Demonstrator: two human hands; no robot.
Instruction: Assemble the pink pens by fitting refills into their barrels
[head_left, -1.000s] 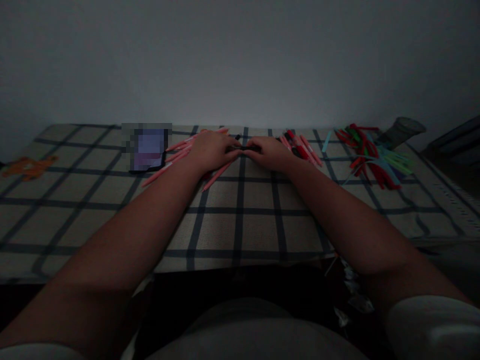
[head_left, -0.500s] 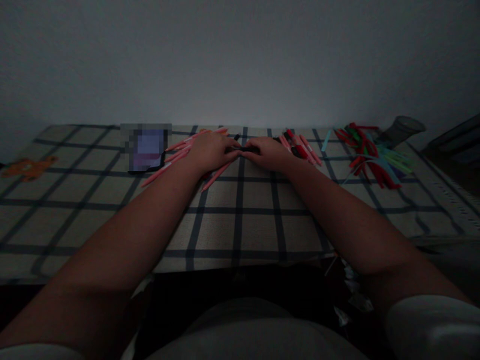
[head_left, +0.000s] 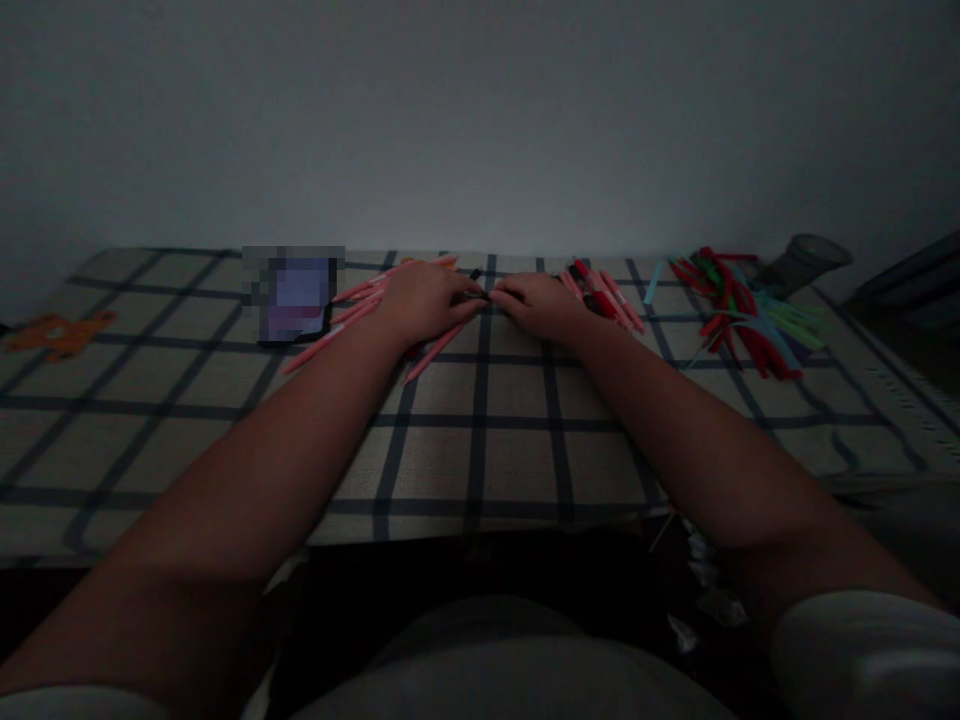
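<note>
Over a spread of pink pencils, my left hand pinches a thin dark pen. My right hand is closed, its fingertips at the pen's right end; what lies between them is too small to make out. One pink pencil slants out below my left hand. Beside my right hand lies a group of pink, red and black pens. The tip of another black pen shows just behind the fingers of my left hand.
A phone with a blurred screen lies at the left. Farther left is an orange cut-out shape. Red, green and blue strips are heaped at the right, near a tilted clear cup. The checked tablecloth covers the table.
The fingers of my right hand have shifted slightly. Less of the dark object shows between my hands. My left hand has hardly moved.
</note>
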